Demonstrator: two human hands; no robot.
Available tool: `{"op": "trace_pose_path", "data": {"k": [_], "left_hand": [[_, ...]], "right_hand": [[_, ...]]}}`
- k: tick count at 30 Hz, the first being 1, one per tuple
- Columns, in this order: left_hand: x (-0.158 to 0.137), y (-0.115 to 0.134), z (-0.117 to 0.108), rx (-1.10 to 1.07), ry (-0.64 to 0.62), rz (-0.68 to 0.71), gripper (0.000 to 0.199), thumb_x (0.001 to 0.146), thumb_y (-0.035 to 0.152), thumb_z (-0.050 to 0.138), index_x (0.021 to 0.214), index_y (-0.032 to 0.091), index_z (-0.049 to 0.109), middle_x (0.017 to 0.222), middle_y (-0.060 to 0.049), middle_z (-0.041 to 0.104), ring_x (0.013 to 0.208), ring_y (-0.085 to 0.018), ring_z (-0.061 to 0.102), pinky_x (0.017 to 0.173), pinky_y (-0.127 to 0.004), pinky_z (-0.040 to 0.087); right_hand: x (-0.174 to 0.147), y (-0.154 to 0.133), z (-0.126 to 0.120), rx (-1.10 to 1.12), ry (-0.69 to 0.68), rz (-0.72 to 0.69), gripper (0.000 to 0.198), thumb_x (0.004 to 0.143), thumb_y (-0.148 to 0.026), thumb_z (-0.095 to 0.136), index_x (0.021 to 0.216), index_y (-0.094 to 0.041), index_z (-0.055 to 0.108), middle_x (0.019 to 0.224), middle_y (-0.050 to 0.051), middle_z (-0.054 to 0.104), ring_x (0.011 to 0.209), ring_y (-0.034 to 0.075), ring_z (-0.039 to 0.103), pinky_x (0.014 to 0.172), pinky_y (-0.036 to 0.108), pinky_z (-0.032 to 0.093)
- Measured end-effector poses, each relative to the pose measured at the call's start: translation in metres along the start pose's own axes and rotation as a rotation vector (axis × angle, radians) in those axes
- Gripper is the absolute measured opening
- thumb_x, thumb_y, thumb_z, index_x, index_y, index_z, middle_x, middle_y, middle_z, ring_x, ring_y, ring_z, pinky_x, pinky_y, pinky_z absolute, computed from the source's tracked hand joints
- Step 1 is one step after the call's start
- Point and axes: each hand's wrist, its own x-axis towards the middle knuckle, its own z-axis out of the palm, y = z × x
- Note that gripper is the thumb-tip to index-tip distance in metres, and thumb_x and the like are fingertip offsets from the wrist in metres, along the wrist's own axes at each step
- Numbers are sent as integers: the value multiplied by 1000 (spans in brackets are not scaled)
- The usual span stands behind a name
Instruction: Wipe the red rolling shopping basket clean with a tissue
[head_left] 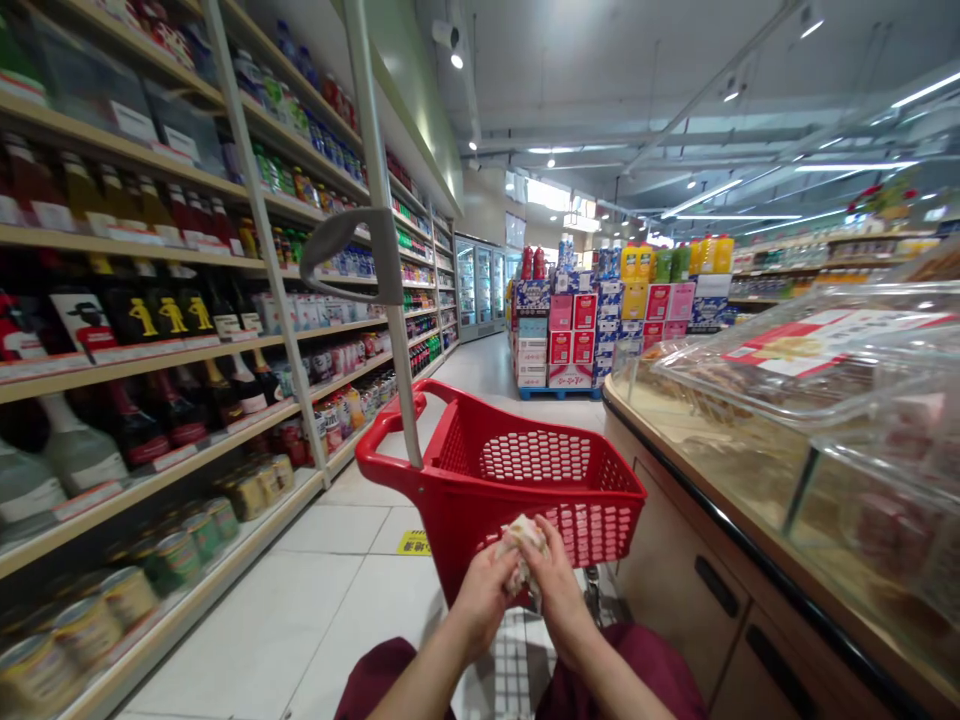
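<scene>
Both my hands come together in front of the side of a red shopping cart [450, 510], low in the middle of the head view. My left hand [484, 592] and my right hand [556, 580] are closed round a crumpled whitish cloth [523, 542] with brownish patches. Part of the cloth sticks out above my fingers, and a little hangs below them. The cart's basket has a perforated wall. A grey pole [390, 200] rises from its handle end and bears a grey plastic loop [356, 255]. Below my hands a metal lower rack [517, 665] shows.
Shelves of bottles and cans [180, 350] run along the left. To the right stands a wooden counter [675, 540] with clear plastic food boxes [817, 350]. Stacked drink cartons [574, 340] stand ahead, beyond the cart. A yellow floor sticker [414, 542] lies on the tiles.
</scene>
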Motion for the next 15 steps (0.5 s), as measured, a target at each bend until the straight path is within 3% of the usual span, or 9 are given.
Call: {"op": "trace_pose_path", "data": {"k": [2, 4, 6, 8, 11, 13, 15], "left_hand": [[-3, -3, -1, -32, 11, -51, 36, 63, 35, 66, 92, 14, 59, 80, -6, 64, 73, -15, 59, 71, -29, 44], [-3, -6, -3, -28, 10, -139, 34, 62, 37, 66, 86, 14, 60, 75, -5, 63, 68, -13, 58, 68, -28, 44], [-1, -7, -6, 52, 46, -204, 32, 61, 38, 66, 80, 12, 60, 71, -5, 62, 62, -11, 57, 65, -26, 44], [5, -2, -9, 213, 142, -174, 31, 62, 37, 65, 81, 12, 59, 73, -6, 62, 60, -11, 56, 65, -27, 44], [17, 20, -13, 649, 272, 110, 26, 66, 28, 57, 87, 14, 57, 84, -7, 62, 72, -15, 58, 73, -32, 45], [23, 40, -18, 1036, 285, 391, 25, 69, 22, 49, 92, 14, 57, 93, -9, 61, 87, -18, 57, 83, -35, 42], [28, 59, -24, 1407, 287, 623, 30, 70, 17, 43, 98, 15, 56, 104, -10, 58, 100, -21, 51, 92, -39, 36]], "right_hand": [[-7, 8, -1, 66, -52, 52, 48, 70, -48, 54, 108, -19, 50, 98, 6, 61, 92, 21, 57, 81, 35, 44], [-6, 3, -4, -6, -105, 10, 44, 69, -47, 56, 102, -18, 55, 89, 6, 63, 87, 22, 58, 80, 36, 44], [6, -16, -12, -240, -73, -163, 37, 68, -44, 58, 96, -18, 60, 89, 6, 62, 86, 22, 56, 81, 37, 43], [31, -42, -21, -570, 81, -420, 29, 72, -38, 56, 93, -20, 63, 98, 8, 58, 94, 23, 51, 84, 38, 39], [73, -62, -38, -1002, 312, -712, 25, 79, -29, 47, 99, -25, 62, 102, 7, 52, 98, 23, 45, 86, 39, 34], [86, -47, -51, -1176, 255, -765, 25, 81, -24, 45, 99, -27, 62, 95, 7, 54, 92, 21, 46, 82, 36, 36], [81, -14, -64, -1259, 100, -770, 26, 82, -19, 43, 97, -27, 63, 91, 6, 55, 87, 19, 46, 79, 33, 37]]}}
